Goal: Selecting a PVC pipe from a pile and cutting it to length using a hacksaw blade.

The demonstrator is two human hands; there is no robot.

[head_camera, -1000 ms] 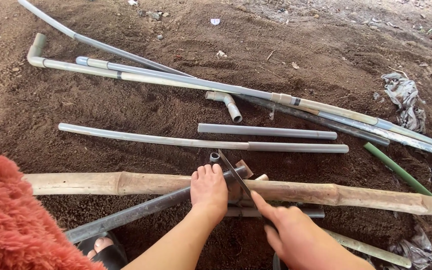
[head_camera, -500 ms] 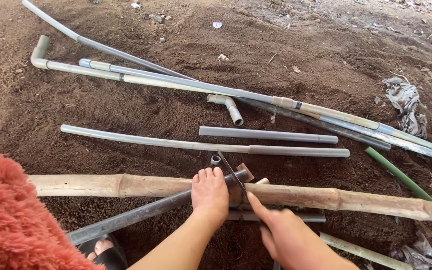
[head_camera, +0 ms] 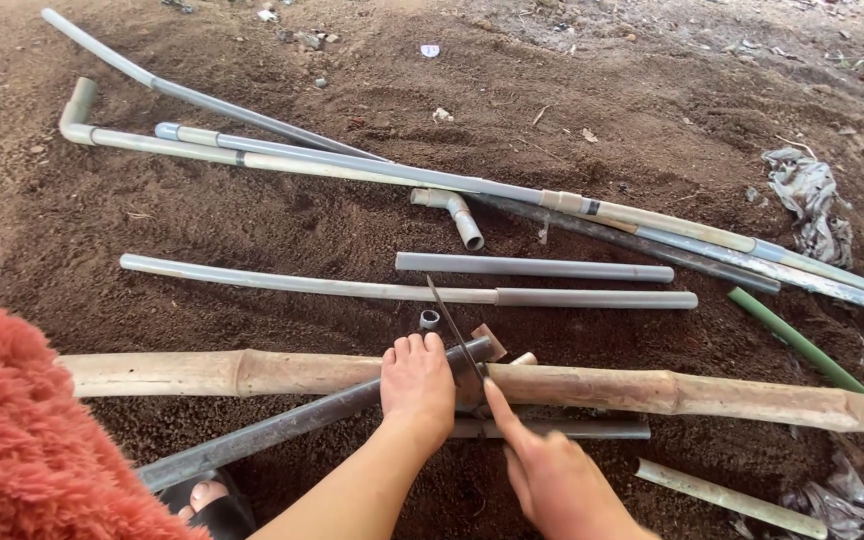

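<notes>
While the left hand (head_camera: 418, 385) is pressing flat, fingers closed over the dark pipe (head_camera: 282, 430) where it is crossing the bamboo pole (head_camera: 652, 390), the right hand (head_camera: 552, 475) is gripping a thin saw blade (head_camera: 452, 325), forefinger stretched along it. The blade is cutting just beside the left fingertips, so a slip could bring it onto them. The pipe is lying on loose soil (head_camera: 252, 220) and a round pole, so it could roll under the grip and the blade could jam or bend.
</notes>
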